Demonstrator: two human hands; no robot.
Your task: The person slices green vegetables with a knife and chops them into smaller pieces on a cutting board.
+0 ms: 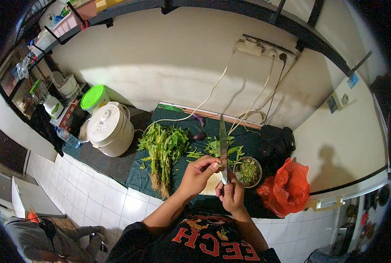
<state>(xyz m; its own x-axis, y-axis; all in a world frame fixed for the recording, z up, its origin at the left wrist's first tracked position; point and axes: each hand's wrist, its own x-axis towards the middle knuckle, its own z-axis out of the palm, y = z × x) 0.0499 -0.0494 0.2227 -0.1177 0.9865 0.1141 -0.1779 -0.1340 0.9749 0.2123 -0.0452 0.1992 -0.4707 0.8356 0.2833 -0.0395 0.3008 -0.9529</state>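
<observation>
A knife (223, 139) points blade-up, away from me, its handle in my right hand (231, 193), which is closed around it. My left hand (201, 174) is closed in a pinch against the lower part of the blade; whatever its fingertips hold is too small to make out. Beneath both hands a pale cutting board (211, 186) shows in part. To the left lies a big bunch of leafy greens (164, 147) with roots attached. Loose cut stems and leaves (213, 145) lie behind my hands. Right of the knife stands a bowl (260, 173) of chopped greens (247, 170).
A purple eggplant (199, 136) lies near the wall. The white rice cooker (110, 129) and a green-lidded container (93, 97) stand left. At right sits a red plastic bag (285, 188). Cables hang from a power strip (259, 47). Another person (50, 239) is at lower left.
</observation>
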